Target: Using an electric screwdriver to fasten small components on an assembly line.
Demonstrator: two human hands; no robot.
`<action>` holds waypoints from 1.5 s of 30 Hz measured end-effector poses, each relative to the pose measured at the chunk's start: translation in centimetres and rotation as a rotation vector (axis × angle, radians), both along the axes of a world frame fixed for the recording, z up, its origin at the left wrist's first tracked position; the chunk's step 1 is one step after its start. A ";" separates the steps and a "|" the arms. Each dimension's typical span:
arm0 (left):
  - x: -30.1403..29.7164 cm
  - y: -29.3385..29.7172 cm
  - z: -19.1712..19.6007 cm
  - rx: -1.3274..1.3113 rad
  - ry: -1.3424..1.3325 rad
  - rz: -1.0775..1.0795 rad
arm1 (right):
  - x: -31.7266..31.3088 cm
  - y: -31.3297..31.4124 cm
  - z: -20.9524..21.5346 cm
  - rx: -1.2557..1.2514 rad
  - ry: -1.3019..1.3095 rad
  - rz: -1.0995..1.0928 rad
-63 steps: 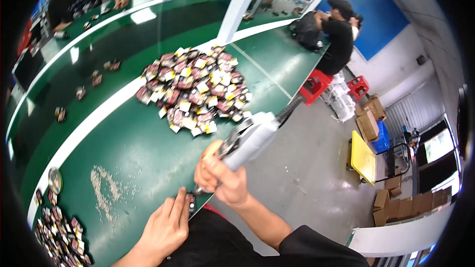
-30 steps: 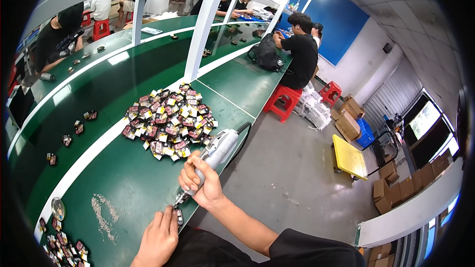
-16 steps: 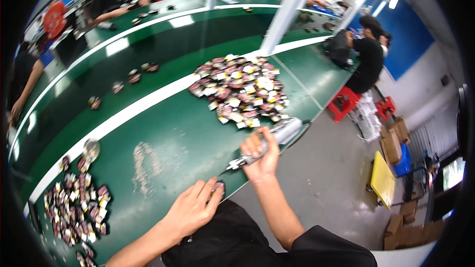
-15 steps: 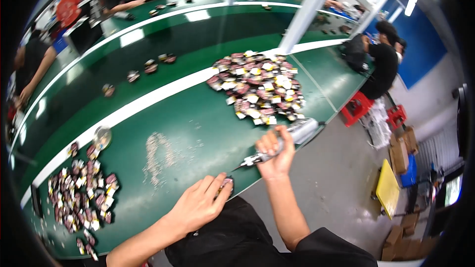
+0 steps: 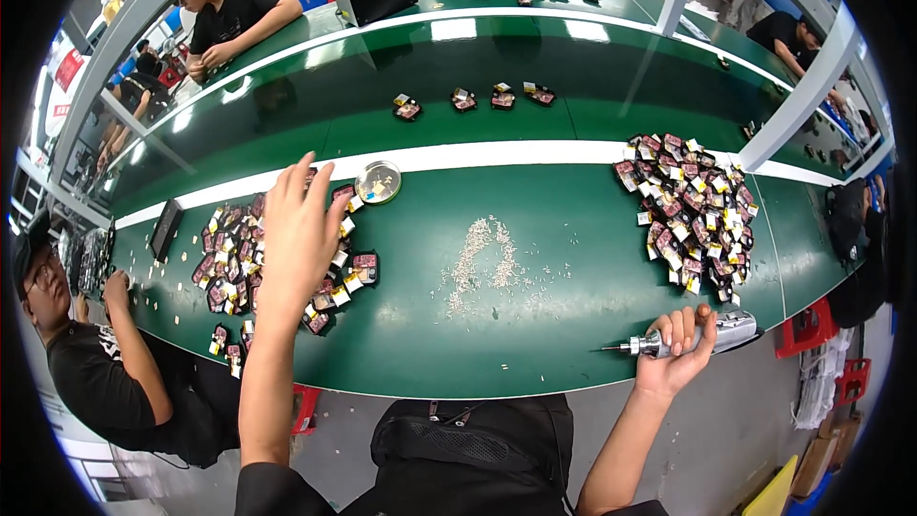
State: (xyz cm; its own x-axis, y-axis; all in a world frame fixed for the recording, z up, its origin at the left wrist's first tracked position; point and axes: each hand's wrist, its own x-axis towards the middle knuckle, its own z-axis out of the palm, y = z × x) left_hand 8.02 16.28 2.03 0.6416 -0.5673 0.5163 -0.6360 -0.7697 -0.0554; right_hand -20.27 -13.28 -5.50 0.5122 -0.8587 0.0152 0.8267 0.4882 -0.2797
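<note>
While the right hand (image 5: 676, 354) grips a driver (image 5: 733, 331) at four o'clock, the left hand (image 5: 304, 225) is spread above packs (image 5: 229, 263) at nine; whether those or the three-o'clock heap (image 5: 693, 220) is done is unclear.

Left pile (image 5: 223, 253) partly behind left hand (image 5: 298, 229), pale bits (image 5: 468, 263) — too small to identify, yellow cart (image 5: 770, 495) cropped

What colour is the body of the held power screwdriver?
Grey; the power screwdriver shows best in the current head view.
</note>
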 end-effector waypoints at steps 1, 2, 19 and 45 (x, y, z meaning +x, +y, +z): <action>1.4 -1.6 -0.1 0.005 0.017 -0.054 | 0.0 -0.1 0.0 0.003 -0.009 0.011; 3.1 -3.4 -0.5 0.008 0.037 -0.116 | -0.1 0.0 0.0 0.009 -0.014 0.015; 13.5 -18.6 -6.3 0.035 0.159 -0.381 | -0.5 -0.5 -0.2 -0.008 0.017 0.030; 13.2 -27.1 -6.1 0.082 0.257 -0.288 | -0.7 -0.7 -0.1 0.021 -0.019 0.140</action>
